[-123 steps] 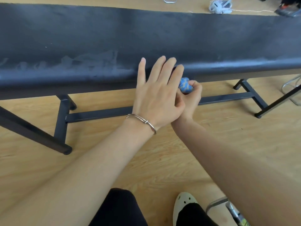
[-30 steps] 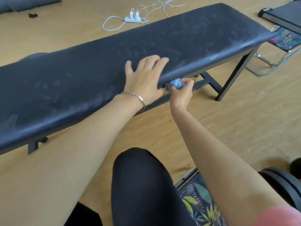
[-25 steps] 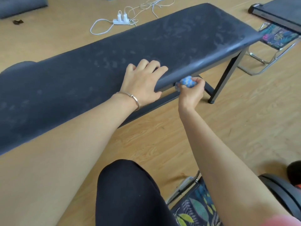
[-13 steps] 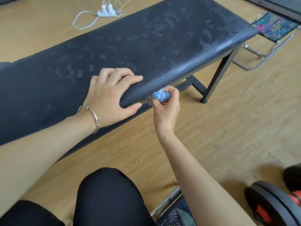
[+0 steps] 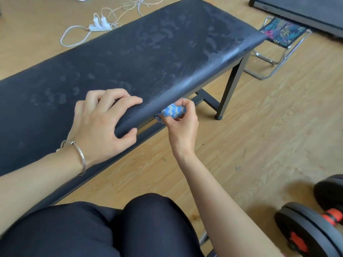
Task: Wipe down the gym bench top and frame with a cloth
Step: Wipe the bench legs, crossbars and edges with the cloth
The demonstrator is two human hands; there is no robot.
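The black padded gym bench top runs diagonally across the view, streaked with smudges. My left hand, with a bracelet on the wrist, grips the near edge of the pad, fingers on top and thumb under the rim. Just right of it, my right hand holds a bunched blue and white cloth against the underside of the pad's edge, by the frame rail. A black frame leg stands further right.
A dumbbell with black plates lies on the wooden floor at the lower right. A folding stool with patterned fabric stands beyond the bench end. A white power strip with cables lies behind the bench. My knees fill the bottom.
My left hand has curled from lying flat on the pad to gripping its near edge. My right hand and the cloth have stayed under the rim, working along it.
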